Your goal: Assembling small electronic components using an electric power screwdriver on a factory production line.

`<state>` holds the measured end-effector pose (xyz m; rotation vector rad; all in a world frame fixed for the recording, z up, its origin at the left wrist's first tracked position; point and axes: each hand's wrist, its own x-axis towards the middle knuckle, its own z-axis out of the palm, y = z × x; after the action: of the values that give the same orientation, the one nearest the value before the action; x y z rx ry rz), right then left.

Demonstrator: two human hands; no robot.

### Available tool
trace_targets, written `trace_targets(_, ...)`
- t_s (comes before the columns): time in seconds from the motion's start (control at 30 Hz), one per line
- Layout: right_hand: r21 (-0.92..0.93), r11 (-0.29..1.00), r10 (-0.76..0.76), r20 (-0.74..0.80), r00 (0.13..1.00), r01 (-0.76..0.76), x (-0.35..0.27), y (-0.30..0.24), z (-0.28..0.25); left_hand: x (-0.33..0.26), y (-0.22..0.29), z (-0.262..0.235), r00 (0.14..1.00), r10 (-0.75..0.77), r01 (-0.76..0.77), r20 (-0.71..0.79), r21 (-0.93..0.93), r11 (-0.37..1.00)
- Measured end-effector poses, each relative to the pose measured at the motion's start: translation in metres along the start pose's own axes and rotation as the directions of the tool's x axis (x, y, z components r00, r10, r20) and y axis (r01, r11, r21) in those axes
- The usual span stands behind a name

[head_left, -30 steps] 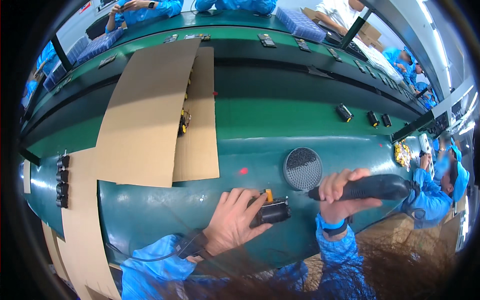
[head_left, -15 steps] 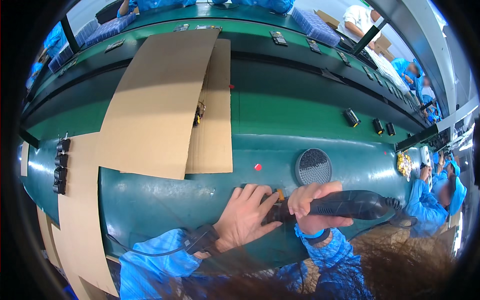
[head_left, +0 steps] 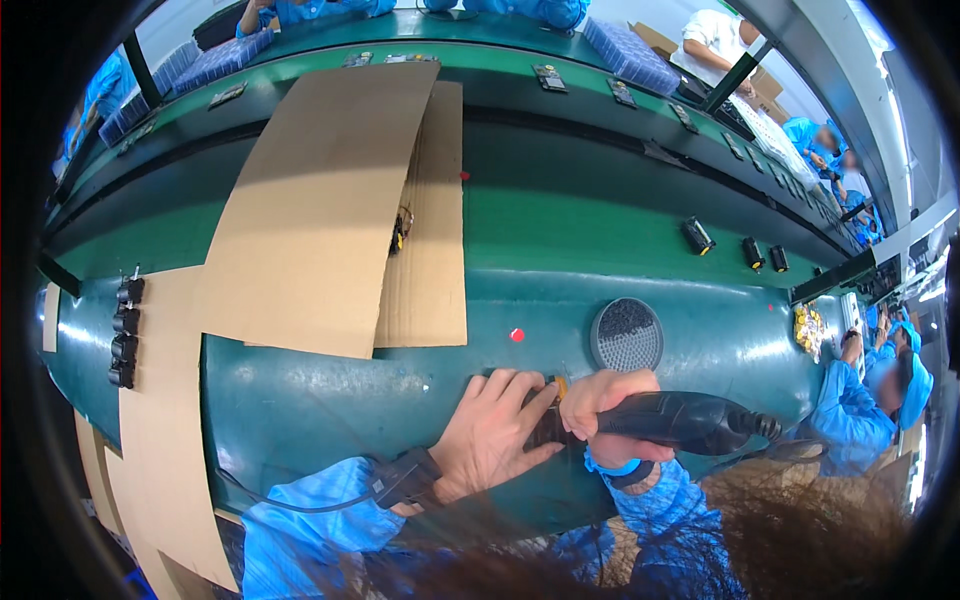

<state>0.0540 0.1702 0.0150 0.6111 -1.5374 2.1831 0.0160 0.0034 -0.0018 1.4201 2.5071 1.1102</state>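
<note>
In my right hand (head_left: 610, 410) is a black electric screwdriver (head_left: 680, 420), held nearly level with its cable end to the right. My fingers wrap round its front, beside my left hand (head_left: 500, 425). On the green bench, my left hand has its fingers bent and thumb stretched across a small dark part (head_left: 546, 428) with an orange-yellow piece (head_left: 560, 386) at its far end. The fingers hide most of this part, and the screwdriver's tip is hidden too. Just beyond my right hand sits a round grey dish (head_left: 627, 338) of tiny dark pieces, probably screws.
Cardboard sheets (head_left: 310, 200) stand to the left, over the bench and green belt. A row of black parts (head_left: 124, 335) lies on cardboard at far left. Black-and-yellow parts (head_left: 698, 236) rest on the belt at right, near yellow pieces (head_left: 808, 330). Co-workers in blue (head_left: 860, 400) sit around.
My right hand and the screwdriver have shifted left, closer to my left hand, and the screwdriver's rear end has dropped slightly. My left hand keeps its place on the dark part.
</note>
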Motion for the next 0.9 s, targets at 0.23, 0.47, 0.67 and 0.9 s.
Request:
trace_targets(0.23, 0.031, 0.995, 0.096, -0.077, 0.992, -0.094, -0.005, 0.001, -0.001, 0.000, 0.002, -0.003, 0.999, 0.007, -0.007, 0.037, 0.016, 1.000)
trace_targets(0.47, 0.115, 0.991, -0.042, -0.212, 0.976, 0.068, 0.006, -0.016, -0.007, 0.000, 0.005, -0.001, 1.000, -0.016, 0.015, 0.019, 0.021, 1.000)
trace_targets(0.67, 0.025, 0.986, -0.139, -0.440, 0.887, 0.166, 0.004, -0.066, -0.061, 0.003, 0.009, -0.004, 1.000, 0.013, -0.013, 0.008, 0.014, 1.000)
trace_targets(0.9, -0.083, 0.982, -0.187, -0.553, 0.812, 0.169, -0.020, -0.078, -0.110, 0.006, 0.017, -0.015, 0.999, -0.029, 0.033, 0.018, -0.261, 0.965)
